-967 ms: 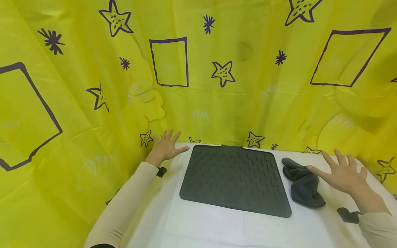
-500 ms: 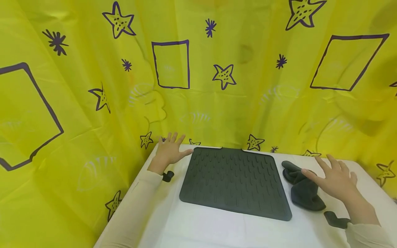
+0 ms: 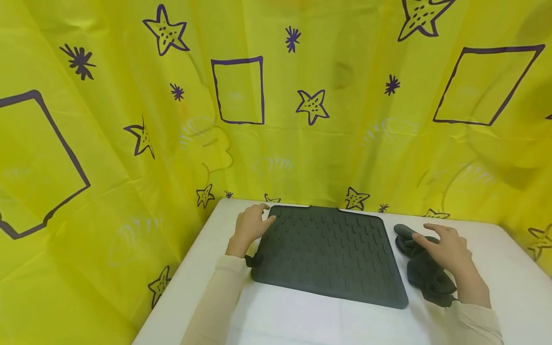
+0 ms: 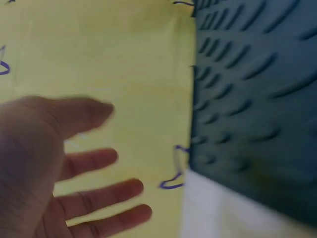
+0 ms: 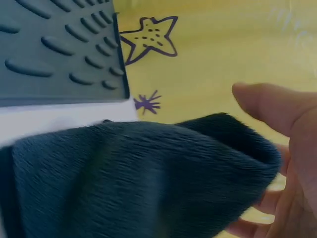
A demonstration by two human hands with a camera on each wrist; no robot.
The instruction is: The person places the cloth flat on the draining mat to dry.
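"One yellow curtain [image 3: 276, 143] fills the back and the left side, drawn with dark starfish [image 3: 312, 107] and outlined frames. What stands against it?"

"A white-topped desk [image 3: 293, 314], with a dark ribbed mat [image 3: 327, 254] lying flat on it."

"Where is that mat from the fingers?"

"Just right of the left hand [image 3: 250, 224]. In the head view the left thumb [image 3: 267, 223] overlaps its left edge; the left wrist view shows a gap between the fingers [image 4: 101, 198] and the mat."

"Which way does it point?"

"Its long axis looks side to side, the right end of its near edge slanting closer to the person. A lip [image 3: 324, 208] sticks out of its far edge, toward the curtain."

"And anything smaller?"

"A crumpled dark cloth [image 3: 420, 268], just off the mat's right edge, partly covered by the right hand [image 3: 448, 247]. It runs aslant: the narrow end points far and left, the bulkier part sits near and right. In the right wrist view a folded corner [image 5: 265, 163] points at the right fingers and hides part of them."

"Pinched?"

"The right thumb [image 5: 272, 106] is spread away, near the cloth but apart; whether the other fingers touch it, I can't tell. The left fingers are spread too, slightly bent."
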